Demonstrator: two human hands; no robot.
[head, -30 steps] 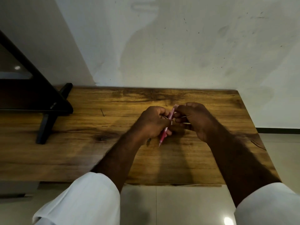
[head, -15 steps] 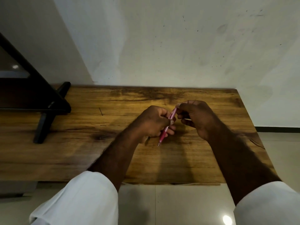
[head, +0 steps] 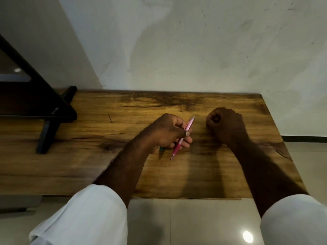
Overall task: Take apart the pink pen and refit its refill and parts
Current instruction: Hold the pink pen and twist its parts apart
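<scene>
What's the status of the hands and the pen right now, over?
Left hand gripping pink pen, tip down toward table. Right hand fisted, apart from pen; contents unseen. Nothing in the way.

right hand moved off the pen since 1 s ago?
Yes. The right hand has pulled away to the right, toward the table's right edge, and is closed in a fist. The pink pen stays in the left hand.

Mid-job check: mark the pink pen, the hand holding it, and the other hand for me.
pink pen [head: 188,125]: head view, on the upper barrel above the fingers.
left hand [head: 164,132]: head view, on the back of the hand gripping the pen.
right hand [head: 225,123]: head view, on the closed fist's knuckles.
</scene>
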